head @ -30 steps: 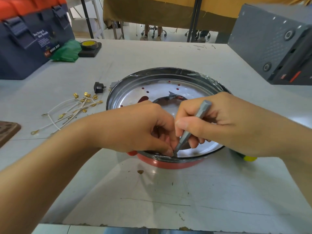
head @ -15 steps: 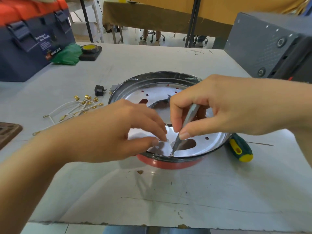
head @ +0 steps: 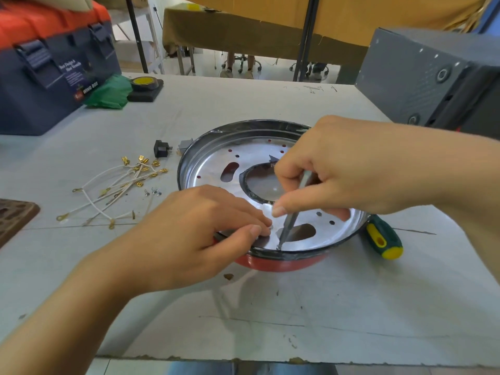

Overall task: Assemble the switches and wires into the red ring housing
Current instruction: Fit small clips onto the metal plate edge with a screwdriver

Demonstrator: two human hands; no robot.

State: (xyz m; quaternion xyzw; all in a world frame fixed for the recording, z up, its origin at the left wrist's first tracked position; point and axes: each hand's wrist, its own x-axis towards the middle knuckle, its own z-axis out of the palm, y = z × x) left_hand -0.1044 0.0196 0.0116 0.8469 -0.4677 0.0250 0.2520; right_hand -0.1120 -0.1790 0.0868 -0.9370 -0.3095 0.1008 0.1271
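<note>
The red ring housing (head: 284,263) lies on the table with a shiny perforated metal plate (head: 216,163) inside it. My right hand (head: 346,169) grips a thin grey metal tool (head: 290,220) nearly upright, its tip down at the housing's near rim. My left hand (head: 189,234) rests over the near-left rim, its fingers fairly straight and its fingertips touching the plate just left of the tool. White wires with gold terminals (head: 119,185) lie left of the housing. A black switch (head: 161,148) and a grey switch (head: 185,144) sit behind the wires.
Small screws (head: 154,191) lie beside the wires. A green-and-yellow screwdriver (head: 382,239) lies right of the housing. A navy toolbox (head: 40,85), green cloth (head: 111,93) and tape roll (head: 144,83) stand at back left, a grey box (head: 433,85) at back right, a brown slab (head: 13,215) at the left edge.
My right hand has risen and holds the tool steeper, uncovering the green screwdriver. My left hand's fingers have uncurled and drawn back left from the tool tip.
</note>
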